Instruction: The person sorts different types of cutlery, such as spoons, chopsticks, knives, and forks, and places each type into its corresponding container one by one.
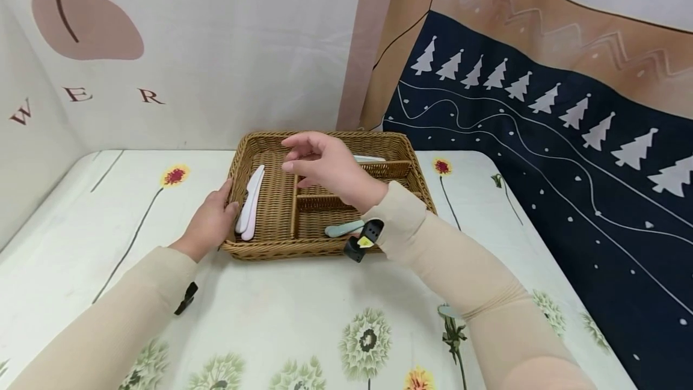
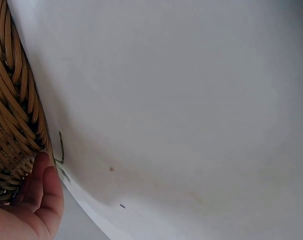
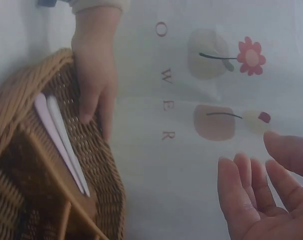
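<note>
A brown wicker basket (image 1: 295, 250) with dividers stands on the table against the back wall. My left hand (image 1: 212, 221) grips its left rim, thumb over the edge and fingers along the outer wall. Inside the long left compartment, a white knife (image 1: 253, 180) and a lilac knife (image 1: 250, 221) lie side by side. Above the middle dividers hovers my right hand (image 1: 330, 164), fingers loosely bent and nothing in them. A green handle (image 1: 341, 229) lies in the front right compartment, partly hidden by the right wrist. A pale utensil (image 1: 369, 159) shows in the back compartment, partly covered by the hand.
A white flowered cloth (image 1: 281, 306) covers the table. Beside the right sleeve, a pale green rounded piece (image 1: 448, 312) shows on it, partly covered. Printed fabric (image 1: 216, 53) hangs close behind the basket, and a dark tree-patterned fabric (image 1: 520, 131) borders the right side.
</note>
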Motion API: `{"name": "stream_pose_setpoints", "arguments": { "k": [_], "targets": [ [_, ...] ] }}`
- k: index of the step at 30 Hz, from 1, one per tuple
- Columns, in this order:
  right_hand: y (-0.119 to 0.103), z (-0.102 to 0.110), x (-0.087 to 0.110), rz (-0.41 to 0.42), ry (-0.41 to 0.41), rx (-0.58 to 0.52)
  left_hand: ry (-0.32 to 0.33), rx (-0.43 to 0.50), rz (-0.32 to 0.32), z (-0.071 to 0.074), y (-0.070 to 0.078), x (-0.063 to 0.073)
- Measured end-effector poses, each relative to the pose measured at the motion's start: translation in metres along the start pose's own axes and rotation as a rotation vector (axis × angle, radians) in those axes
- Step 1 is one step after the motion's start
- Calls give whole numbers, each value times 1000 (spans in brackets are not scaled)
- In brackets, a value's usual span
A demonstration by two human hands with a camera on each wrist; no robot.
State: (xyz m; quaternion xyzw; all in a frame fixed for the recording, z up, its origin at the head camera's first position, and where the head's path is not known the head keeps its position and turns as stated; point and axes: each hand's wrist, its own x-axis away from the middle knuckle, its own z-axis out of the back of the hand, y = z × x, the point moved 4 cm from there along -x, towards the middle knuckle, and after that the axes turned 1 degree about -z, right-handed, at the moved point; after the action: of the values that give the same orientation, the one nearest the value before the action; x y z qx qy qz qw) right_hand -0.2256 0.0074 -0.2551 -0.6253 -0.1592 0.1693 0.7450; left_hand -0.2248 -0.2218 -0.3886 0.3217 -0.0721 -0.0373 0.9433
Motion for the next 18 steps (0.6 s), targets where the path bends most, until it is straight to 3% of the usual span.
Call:
{"name": "stream_pose_setpoints", "arguments": {
  "k": [18],
  "targets": [
    [14, 65, 52, 41, 3, 147, -3, -3, 15, 0, 4, 2]
  ]
}}
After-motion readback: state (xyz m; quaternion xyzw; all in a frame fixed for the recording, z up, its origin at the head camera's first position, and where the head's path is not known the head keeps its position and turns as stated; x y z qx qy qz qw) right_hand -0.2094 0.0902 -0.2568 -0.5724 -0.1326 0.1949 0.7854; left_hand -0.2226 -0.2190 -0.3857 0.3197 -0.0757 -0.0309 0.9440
